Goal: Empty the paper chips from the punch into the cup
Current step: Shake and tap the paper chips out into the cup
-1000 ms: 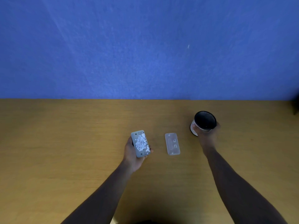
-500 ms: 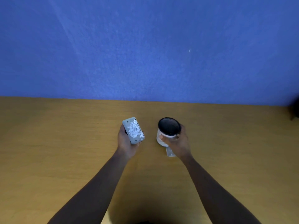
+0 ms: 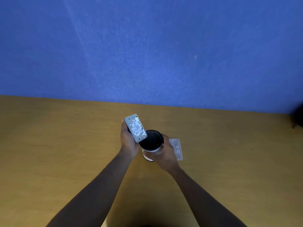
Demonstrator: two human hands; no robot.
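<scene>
My left hand (image 3: 127, 141) holds the grey punch (image 3: 129, 122) bottom side up, with a heap of white paper chips (image 3: 136, 126) lying in its open underside. The punch is tilted, and its lower end overlaps the left rim of the cup (image 3: 151, 141). The cup is white outside and black inside, and my right hand (image 3: 165, 153) grips it from the right and near side. The chips are still in the punch; none show inside the cup.
A clear plastic cover (image 3: 177, 149) lies flat on the wooden table (image 3: 65, 145) just right of my right hand. A blue wall (image 3: 147, 46) stands behind the table. A dark object (image 3: 299, 117) sits at the far right edge.
My right hand carried the cup from the right side of the table leftward to the punch. My left hand lifted the punch away from me and tilted it until it met the cup's rim.
</scene>
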